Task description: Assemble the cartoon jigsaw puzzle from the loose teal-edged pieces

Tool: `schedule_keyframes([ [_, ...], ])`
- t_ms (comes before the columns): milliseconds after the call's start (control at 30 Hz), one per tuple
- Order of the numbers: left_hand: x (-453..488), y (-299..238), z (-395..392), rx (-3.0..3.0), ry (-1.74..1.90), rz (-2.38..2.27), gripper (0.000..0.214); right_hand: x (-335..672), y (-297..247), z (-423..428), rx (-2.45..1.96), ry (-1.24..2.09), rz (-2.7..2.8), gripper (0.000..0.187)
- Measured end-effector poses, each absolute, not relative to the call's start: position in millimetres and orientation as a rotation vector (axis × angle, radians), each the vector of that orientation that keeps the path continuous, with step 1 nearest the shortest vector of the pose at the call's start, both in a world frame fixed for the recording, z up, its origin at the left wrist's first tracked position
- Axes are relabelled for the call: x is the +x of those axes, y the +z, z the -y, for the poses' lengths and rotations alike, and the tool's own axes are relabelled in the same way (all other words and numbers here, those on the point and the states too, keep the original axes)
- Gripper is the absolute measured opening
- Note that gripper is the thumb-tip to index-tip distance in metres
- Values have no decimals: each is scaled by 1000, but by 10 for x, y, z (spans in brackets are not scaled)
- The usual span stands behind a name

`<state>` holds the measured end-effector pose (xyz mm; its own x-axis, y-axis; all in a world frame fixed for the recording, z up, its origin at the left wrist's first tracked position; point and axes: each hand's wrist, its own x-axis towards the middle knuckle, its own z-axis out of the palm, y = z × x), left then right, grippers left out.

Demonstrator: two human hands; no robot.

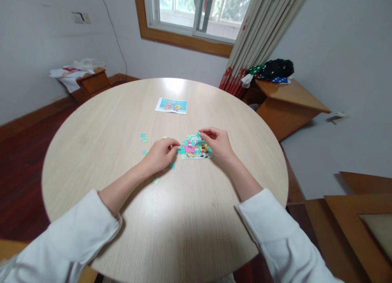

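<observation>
The half-built puzzle (pixel 196 148) lies at the worktop's (pixel 122 111) centre. The left hand (pixel 159 154), fingers curled, pinches at its 9 o'clock edge; the right hand (pixel 218 143), loosely curled, presses its 3 o'clock edge. A sideways shove risks buckling joined pieces or sweeping the loose pieces (pixel 143 139) away.
</observation>
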<state>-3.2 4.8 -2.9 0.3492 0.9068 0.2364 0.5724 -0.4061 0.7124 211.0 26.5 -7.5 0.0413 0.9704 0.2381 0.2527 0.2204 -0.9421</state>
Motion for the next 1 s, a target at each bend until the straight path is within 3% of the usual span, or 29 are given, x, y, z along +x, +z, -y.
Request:
schedule_keyframes([
  [200, -25, -52, -24, 2378, 644, -1193, 26, 2460, -83, -411, -1366, 859, 1373, 20],
  [600, -34, -57, -32, 2427, 609, -1254, 29, 2575, -139, -441, -1447, 824, 1443, 11],
  [1000, -21, -44, -3, 2428, 550, -1294, 31, 2558, -186, -464, -1513, 748, 1506, 13],
])
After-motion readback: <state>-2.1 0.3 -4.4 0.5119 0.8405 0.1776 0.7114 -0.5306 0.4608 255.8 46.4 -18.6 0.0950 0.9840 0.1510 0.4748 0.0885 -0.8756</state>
